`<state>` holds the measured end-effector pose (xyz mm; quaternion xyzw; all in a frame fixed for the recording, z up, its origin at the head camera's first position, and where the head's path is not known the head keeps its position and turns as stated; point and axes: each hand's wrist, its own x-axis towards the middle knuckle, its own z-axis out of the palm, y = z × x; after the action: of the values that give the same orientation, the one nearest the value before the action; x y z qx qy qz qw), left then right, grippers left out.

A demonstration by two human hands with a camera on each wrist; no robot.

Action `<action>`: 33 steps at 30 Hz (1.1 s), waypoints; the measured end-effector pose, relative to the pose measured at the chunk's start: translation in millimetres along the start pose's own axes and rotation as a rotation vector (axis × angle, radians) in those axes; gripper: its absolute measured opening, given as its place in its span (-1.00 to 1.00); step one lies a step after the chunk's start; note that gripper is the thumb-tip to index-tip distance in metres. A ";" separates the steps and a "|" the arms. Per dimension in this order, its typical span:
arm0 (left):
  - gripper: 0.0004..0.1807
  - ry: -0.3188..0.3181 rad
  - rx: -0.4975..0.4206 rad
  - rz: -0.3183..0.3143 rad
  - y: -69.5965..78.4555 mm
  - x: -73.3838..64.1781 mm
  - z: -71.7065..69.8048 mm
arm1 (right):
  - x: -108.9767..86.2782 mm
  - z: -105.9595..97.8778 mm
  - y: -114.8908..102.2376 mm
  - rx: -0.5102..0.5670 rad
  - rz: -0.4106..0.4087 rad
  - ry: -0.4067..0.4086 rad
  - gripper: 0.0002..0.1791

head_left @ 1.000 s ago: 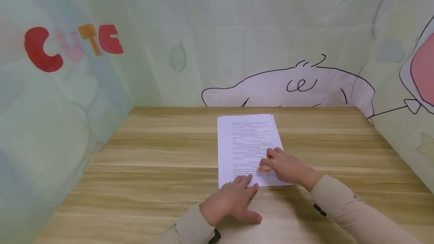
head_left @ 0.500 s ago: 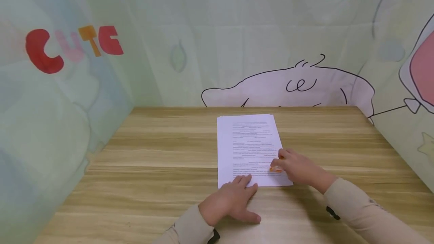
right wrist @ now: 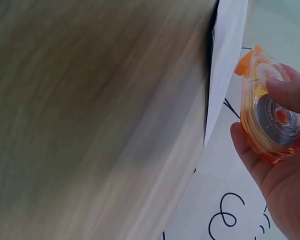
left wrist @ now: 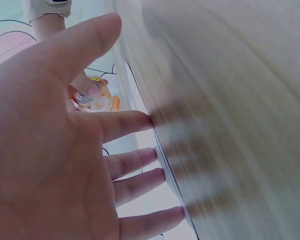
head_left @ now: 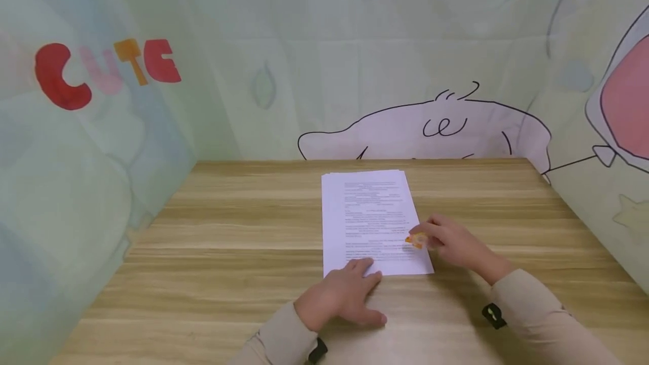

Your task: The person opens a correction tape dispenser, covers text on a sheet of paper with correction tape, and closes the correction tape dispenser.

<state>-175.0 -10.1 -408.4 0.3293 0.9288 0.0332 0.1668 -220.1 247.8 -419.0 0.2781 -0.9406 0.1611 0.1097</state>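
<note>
A stack of printed paper [head_left: 334, 218] lies on the wooden table, its sheets slightly uneven at the top edge. My left hand [head_left: 345, 294] rests with spread, straight fingers on the lower edge of the stack; the fingertips [left wrist: 140, 120] touch the paper in the left wrist view. Over the right side of the paper, my right hand [head_left: 453, 241] grips an orange, see-through correction tape [head_left: 417, 240]. In the right wrist view the thumb presses on the body of the correction tape [right wrist: 275, 117], and its orange tip end stands apart from the paper.
The wooden table [head_left: 228, 297] reaches back to a pale green printed cloth wall [head_left: 243, 44]. A cartoon outline [head_left: 385, 134] shows behind the far edge. Another cloth wall stands at the left with coloured letters [head_left: 63, 78].
My right hand first slid right across the paper with the correction tape, then lifted it off the page. The left hand stays on the paper; the head view has shifted slightly.
</note>
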 end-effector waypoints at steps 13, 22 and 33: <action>-0.06 -0.023 -0.001 0.025 3.3 -9.6 5.4 | -0.7 2.9 -8.1 -0.037 -0.093 0.031 -0.58; 0.02 -0.007 0.077 0.012 6.5 -6.5 9.5 | 4.2 4.6 -19.3 -0.043 -0.077 -0.028 -0.62; -0.03 0.000 0.102 0.005 6.2 -3.5 9.4 | 9.3 6.0 -26.7 -0.056 -0.088 -0.026 -0.63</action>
<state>-165.6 -7.9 -415.1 0.3398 0.9284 -0.0138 0.1498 -213.5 219.9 -415.4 0.3180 -0.9330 0.1261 0.1121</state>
